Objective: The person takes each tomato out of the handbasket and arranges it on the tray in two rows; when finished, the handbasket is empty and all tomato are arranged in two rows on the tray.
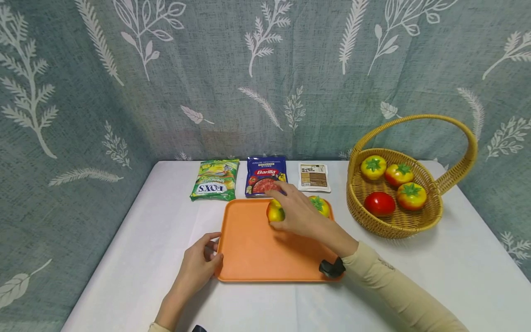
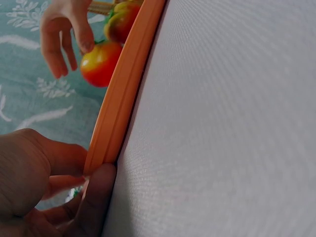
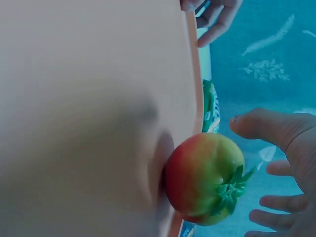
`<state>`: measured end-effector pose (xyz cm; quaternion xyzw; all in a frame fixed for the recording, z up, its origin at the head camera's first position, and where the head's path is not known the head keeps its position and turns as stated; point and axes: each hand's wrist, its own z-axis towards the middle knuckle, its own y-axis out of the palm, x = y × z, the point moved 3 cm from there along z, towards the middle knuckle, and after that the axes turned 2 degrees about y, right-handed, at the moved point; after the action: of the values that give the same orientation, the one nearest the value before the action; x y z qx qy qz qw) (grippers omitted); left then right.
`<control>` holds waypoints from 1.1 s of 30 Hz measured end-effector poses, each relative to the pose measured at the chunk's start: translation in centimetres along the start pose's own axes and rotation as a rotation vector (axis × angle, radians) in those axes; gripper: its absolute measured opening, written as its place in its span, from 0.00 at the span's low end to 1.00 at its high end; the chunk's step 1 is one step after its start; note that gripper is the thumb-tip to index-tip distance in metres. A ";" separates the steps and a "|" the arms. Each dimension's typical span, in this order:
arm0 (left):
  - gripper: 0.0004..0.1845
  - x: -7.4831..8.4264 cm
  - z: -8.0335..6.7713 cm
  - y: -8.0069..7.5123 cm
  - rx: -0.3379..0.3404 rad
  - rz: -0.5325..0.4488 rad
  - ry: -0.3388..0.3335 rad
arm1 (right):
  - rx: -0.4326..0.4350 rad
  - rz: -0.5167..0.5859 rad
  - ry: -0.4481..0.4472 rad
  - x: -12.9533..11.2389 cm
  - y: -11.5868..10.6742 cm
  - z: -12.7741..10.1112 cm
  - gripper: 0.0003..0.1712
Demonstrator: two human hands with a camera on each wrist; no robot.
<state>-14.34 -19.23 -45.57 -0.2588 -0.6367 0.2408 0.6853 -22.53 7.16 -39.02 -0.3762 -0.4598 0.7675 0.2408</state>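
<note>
The right hand [image 1: 296, 213] hovers over a yellow-red tomato [image 1: 275, 211] resting at the far edge of the orange tray [image 1: 257, 253], fingers spread and relaxed around it without closing. The left hand [image 1: 199, 265] pinches the tray's near left rim, thumb pressed to its edge. A second tomato [image 1: 320, 205] sits half hidden behind the right hand. Beyond the tray lie a green candy bag [image 1: 215, 179], a blue Barilla packet [image 1: 265, 175] and a small white packet [image 1: 314, 177]; to the right a wicker basket [image 1: 398, 221] holds four more tomatoes
</note>
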 end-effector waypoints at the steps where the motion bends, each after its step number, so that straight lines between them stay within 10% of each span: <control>1: 0.27 0.0 0.0 0.0 0.000 0.002 -0.001 | 0.003 0.002 -0.003 0.0 -0.1 -0.1 0.41; 33: 0.27 0.1 0.0 -0.1 0.005 -0.016 0.030 | 0.056 -0.055 0.000 0.9 -4.0 -4.6 0.38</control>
<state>-14.37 -19.21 -45.46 -0.2555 -0.6278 0.2330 0.6974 -19.31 12.10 -37.17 -0.3565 -0.4483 0.7731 0.2725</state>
